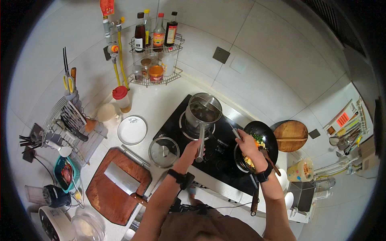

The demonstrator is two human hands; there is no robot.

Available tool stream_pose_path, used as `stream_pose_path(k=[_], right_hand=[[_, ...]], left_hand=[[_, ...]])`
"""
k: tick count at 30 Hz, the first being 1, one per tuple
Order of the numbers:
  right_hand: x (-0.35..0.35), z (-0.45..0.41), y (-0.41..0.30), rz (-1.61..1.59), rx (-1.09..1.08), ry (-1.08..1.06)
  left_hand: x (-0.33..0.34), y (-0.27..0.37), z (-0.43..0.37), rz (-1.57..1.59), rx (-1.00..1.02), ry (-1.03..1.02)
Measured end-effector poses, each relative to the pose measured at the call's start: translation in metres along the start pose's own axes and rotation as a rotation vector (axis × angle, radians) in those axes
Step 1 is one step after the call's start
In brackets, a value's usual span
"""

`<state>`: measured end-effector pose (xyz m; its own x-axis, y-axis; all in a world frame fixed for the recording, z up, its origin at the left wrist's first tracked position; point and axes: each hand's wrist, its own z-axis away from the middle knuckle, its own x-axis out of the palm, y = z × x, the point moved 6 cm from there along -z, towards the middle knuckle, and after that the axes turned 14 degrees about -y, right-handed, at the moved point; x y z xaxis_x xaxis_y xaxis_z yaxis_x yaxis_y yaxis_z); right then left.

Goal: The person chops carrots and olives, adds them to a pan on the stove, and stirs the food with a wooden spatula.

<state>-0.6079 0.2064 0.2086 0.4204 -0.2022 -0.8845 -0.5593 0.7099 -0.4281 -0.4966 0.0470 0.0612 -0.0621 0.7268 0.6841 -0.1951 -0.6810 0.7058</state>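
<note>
On the left burner of the black gas stove point(221, 162) stands a metal saucepan point(188, 116), and my left hand point(193, 150) grips its handle. My right hand point(250, 143) holds the handle of a wire-mesh strainer point(211, 101), whose round rim lies over the saucepan's mouth. Dark contents show beneath the mesh. Below and behind my right forearm, a black wok point(269, 132) holds chopped green, orange and yellow food point(258, 140). A wooden-handled utensil point(273, 162) rests in the wok. A glass lid point(163, 152) lies at the stove's left edge.
Left of the stove are a white plate point(132, 130), a wooden cutting board point(105, 192) with a cleaver point(122, 177) on it, and a dish rack point(93, 138). A corner rack point(155, 79) holds bottles and jars. A round wooden board point(291, 132) leans at the wall; white bowls point(282, 177) sit right.
</note>
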Motion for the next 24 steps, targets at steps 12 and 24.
stream_pose_path(k=[12,24], right_hand=[[0.019,0.045,0.013,-1.113,0.207,-0.075],[0.001,0.129,0.017,-1.137,0.204,0.081]], left_hand=[[0.025,-0.012,-0.053,0.490,-0.201,-0.257],[0.073,0.016,0.015,0.220,-0.353,-0.334]])
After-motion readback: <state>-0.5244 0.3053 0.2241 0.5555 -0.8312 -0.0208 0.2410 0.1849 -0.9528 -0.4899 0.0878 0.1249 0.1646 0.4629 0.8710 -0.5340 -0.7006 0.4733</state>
